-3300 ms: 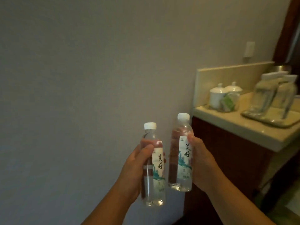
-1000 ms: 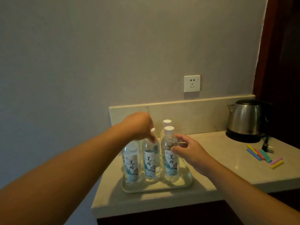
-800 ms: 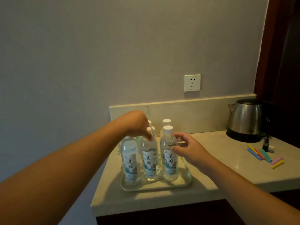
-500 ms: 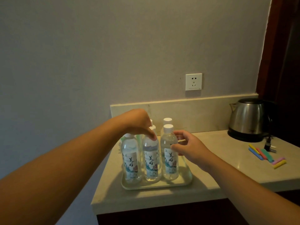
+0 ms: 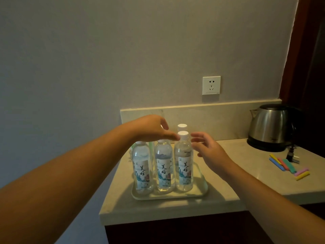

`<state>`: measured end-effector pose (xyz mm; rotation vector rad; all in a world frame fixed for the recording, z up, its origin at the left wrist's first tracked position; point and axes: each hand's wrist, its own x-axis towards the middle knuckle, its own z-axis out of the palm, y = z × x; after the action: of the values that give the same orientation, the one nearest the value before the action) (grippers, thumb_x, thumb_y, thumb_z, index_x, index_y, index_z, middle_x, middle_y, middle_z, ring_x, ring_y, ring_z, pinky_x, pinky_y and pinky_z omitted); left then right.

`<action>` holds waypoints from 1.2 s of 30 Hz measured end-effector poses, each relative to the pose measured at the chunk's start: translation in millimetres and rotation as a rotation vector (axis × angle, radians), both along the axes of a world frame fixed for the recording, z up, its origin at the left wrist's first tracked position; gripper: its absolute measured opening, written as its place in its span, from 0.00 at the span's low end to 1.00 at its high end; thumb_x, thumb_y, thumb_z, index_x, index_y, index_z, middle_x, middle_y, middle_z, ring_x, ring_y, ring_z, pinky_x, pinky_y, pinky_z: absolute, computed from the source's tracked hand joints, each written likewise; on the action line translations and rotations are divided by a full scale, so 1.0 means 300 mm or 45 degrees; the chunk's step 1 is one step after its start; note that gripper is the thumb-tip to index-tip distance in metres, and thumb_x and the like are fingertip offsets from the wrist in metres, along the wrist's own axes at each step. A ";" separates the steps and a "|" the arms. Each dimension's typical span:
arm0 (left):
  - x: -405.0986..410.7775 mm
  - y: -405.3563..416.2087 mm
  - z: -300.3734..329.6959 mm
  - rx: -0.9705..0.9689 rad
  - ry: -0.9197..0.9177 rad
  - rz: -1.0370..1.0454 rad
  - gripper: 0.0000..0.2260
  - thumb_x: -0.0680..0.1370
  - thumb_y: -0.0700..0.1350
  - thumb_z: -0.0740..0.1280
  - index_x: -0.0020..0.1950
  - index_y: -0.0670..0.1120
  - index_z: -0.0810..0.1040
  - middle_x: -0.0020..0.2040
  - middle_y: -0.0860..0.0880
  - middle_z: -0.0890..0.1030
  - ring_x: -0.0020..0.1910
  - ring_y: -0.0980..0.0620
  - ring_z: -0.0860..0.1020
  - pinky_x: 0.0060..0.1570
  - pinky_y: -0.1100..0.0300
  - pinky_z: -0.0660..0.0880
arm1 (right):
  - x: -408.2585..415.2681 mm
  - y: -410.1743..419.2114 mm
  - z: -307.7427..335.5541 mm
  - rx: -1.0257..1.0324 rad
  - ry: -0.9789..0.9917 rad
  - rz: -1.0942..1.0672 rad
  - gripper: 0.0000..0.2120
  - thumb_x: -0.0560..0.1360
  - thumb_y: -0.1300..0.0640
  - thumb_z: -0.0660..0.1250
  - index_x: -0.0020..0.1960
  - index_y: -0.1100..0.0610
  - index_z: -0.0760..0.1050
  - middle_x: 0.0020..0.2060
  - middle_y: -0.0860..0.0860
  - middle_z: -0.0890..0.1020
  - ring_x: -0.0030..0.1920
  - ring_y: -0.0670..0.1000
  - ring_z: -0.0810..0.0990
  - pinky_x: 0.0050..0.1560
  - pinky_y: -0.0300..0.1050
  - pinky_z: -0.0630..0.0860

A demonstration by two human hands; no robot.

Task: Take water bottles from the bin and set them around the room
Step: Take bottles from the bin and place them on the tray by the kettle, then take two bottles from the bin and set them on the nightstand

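Several clear water bottles with white caps and blue-green labels stand upright on a pale tray (image 5: pixel 203 188) on the counter. The front row holds a left bottle (image 5: pixel 142 170), a middle bottle (image 5: pixel 164 169) and a right bottle (image 5: pixel 183 166); another cap (image 5: pixel 182 127) shows behind. My left hand (image 5: pixel 152 128) hovers above the caps of the left and middle bottles, fingers loosely apart, holding nothing. My right hand (image 5: pixel 206 149) is just right of the right bottle, fingers spread, not gripping it.
A steel kettle (image 5: pixel 270 126) stands at the counter's back right with its plug (image 5: pixel 292 156) beside it. Coloured sticks (image 5: pixel 288 166) lie on the beige counter (image 5: pixel 226 171). A wall socket (image 5: pixel 211 85) sits above the backsplash. The counter's left edge drops off beside the tray.
Both hands have let go of the bottles on the tray. My left hand lifted off the middle bottle's cap and my right hand opened and drew away from the right bottle.
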<state>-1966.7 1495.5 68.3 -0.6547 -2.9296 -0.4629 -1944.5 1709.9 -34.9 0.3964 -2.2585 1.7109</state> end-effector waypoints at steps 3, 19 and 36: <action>0.042 0.006 0.012 0.156 0.093 0.067 0.30 0.75 0.70 0.61 0.62 0.47 0.78 0.50 0.53 0.80 0.48 0.53 0.78 0.45 0.59 0.74 | 0.027 -0.022 0.062 -0.107 0.211 -0.130 0.09 0.80 0.57 0.65 0.59 0.49 0.74 0.51 0.46 0.80 0.52 0.46 0.79 0.45 0.37 0.73; 0.482 -0.471 -0.009 1.268 0.345 0.643 0.22 0.84 0.56 0.54 0.40 0.46 0.77 0.33 0.49 0.78 0.32 0.50 0.77 0.34 0.56 0.69 | 0.303 -0.816 0.331 -0.345 -0.173 0.406 0.06 0.78 0.57 0.60 0.46 0.55 0.75 0.37 0.51 0.79 0.32 0.50 0.75 0.31 0.44 0.71; 1.007 -1.580 -0.247 1.616 0.399 1.194 0.22 0.84 0.57 0.55 0.35 0.48 0.71 0.25 0.51 0.73 0.29 0.51 0.73 0.40 0.54 0.75 | 0.604 -1.949 0.089 -0.167 -0.752 0.699 0.05 0.77 0.58 0.61 0.43 0.57 0.73 0.41 0.53 0.79 0.36 0.52 0.76 0.35 0.44 0.73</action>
<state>-1664.6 1021.4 -5.7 0.6800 -1.7153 -1.5504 -1763.2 1125.2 -8.1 0.5837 -2.5634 2.5143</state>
